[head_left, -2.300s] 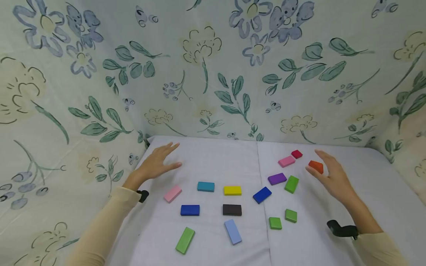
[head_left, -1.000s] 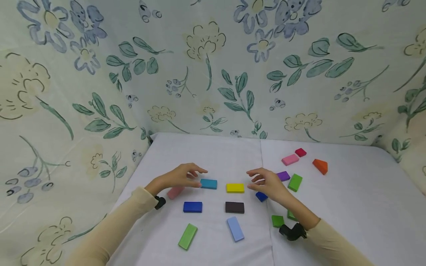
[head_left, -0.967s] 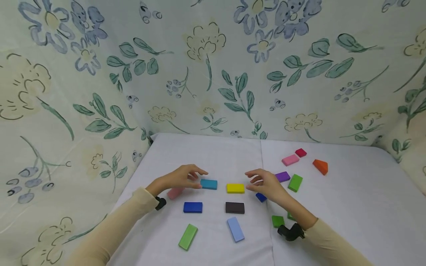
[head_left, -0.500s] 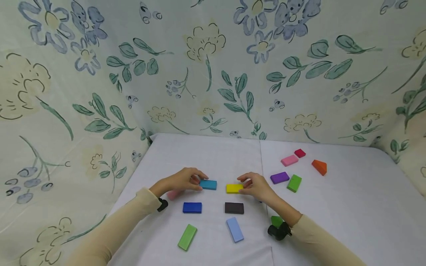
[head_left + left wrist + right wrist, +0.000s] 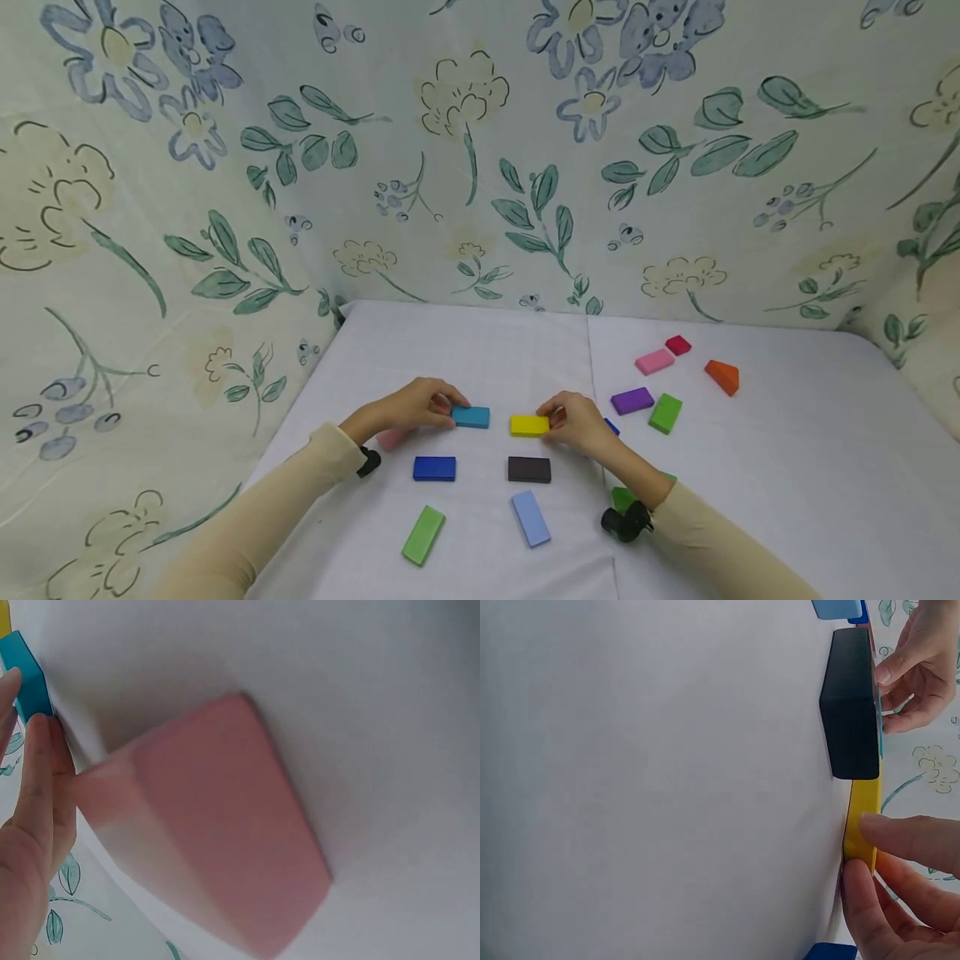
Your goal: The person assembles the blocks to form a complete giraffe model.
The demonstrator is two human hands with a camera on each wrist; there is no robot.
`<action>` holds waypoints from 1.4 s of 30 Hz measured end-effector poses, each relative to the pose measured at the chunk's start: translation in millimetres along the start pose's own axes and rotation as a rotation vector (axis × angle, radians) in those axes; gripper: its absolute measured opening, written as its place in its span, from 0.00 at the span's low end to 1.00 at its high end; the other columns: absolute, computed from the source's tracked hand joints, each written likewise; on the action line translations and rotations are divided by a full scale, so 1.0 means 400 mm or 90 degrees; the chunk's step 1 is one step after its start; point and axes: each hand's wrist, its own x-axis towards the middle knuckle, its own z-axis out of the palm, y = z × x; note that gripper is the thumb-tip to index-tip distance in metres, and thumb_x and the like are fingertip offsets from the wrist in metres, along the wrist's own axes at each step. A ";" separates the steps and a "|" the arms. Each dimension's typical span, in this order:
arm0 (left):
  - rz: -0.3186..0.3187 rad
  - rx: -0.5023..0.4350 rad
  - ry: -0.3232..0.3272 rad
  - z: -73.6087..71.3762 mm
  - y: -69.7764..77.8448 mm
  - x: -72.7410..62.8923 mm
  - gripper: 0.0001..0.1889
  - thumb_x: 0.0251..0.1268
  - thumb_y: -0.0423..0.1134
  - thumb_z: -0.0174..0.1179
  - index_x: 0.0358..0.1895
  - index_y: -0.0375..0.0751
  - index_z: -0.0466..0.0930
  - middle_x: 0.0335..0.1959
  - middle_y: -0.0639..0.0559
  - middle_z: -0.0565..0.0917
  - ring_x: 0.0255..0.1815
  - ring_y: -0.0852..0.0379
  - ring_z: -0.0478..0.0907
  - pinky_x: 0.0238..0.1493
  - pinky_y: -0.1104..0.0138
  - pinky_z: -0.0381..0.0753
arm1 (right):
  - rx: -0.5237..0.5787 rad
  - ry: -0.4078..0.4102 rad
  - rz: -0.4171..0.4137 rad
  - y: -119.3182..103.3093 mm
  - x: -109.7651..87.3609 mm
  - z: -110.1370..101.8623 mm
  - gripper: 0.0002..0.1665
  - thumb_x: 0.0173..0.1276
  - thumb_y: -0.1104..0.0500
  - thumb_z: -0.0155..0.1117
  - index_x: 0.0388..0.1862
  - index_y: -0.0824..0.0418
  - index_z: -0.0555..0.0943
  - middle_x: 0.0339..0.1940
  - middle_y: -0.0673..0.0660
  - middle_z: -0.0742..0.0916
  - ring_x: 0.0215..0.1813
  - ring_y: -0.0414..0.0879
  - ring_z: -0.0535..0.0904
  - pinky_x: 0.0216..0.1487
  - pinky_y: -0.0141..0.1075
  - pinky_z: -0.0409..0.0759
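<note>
A teal block (image 5: pixel 472 417) lies flat in the middle of the table, and my left hand (image 5: pixel 416 405) pinches its left end between thumb and fingers. To its right, across a small gap, is a yellow block (image 5: pixel 528 426). My right hand (image 5: pixel 576 421) grips the yellow block's right end; in the right wrist view its thumb (image 5: pixel 911 834) lies on one side of that block. Partly covered by my left hand is a pink block (image 5: pixel 225 825), large and close in the left wrist view. A blue block (image 5: pixel 612 427) is mostly hidden behind my right hand.
Nearer me lie a dark blue block (image 5: pixel 434 468), a blackish block (image 5: pixel 529 469), a light green block (image 5: pixel 423 535) and a light blue block (image 5: pixel 531 517). Purple (image 5: pixel 632 401), green (image 5: pixel 665 413), orange (image 5: pixel 722 377) and other blocks are at right. Floral cloth (image 5: pixel 465 167) hangs behind.
My right hand has come left from beside the orange block to the yellow block and taken hold of it. My left hand has moved right and down onto the teal block's left end.
</note>
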 end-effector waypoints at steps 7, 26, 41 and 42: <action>-0.007 -0.006 0.000 -0.001 -0.002 0.005 0.18 0.62 0.32 0.69 0.56 0.41 0.83 0.55 0.53 0.83 0.52 0.54 0.80 0.53 0.66 0.79 | 0.003 -0.001 -0.008 -0.002 0.010 0.006 0.15 0.52 0.75 0.76 0.40 0.70 0.85 0.35 0.56 0.84 0.35 0.49 0.78 0.38 0.34 0.80; -0.016 -0.012 -0.006 -0.004 0.003 0.007 0.18 0.63 0.32 0.69 0.56 0.41 0.83 0.54 0.51 0.84 0.50 0.53 0.80 0.54 0.63 0.79 | 0.013 -0.028 -0.009 -0.016 0.046 0.024 0.15 0.52 0.73 0.77 0.40 0.67 0.87 0.34 0.55 0.84 0.34 0.46 0.76 0.39 0.34 0.80; -0.029 -0.015 -0.011 -0.006 0.013 0.007 0.18 0.62 0.32 0.69 0.56 0.42 0.84 0.54 0.51 0.84 0.49 0.52 0.79 0.54 0.61 0.79 | 0.028 -0.038 -0.006 -0.025 0.059 0.037 0.15 0.51 0.73 0.79 0.39 0.67 0.87 0.34 0.54 0.84 0.34 0.46 0.77 0.39 0.33 0.80; -0.027 -0.015 -0.011 -0.006 0.011 0.008 0.18 0.62 0.32 0.69 0.56 0.41 0.84 0.54 0.51 0.84 0.49 0.52 0.79 0.54 0.60 0.79 | 0.025 -0.037 -0.011 -0.026 0.059 0.038 0.15 0.51 0.73 0.79 0.39 0.67 0.87 0.34 0.54 0.84 0.34 0.46 0.77 0.38 0.33 0.80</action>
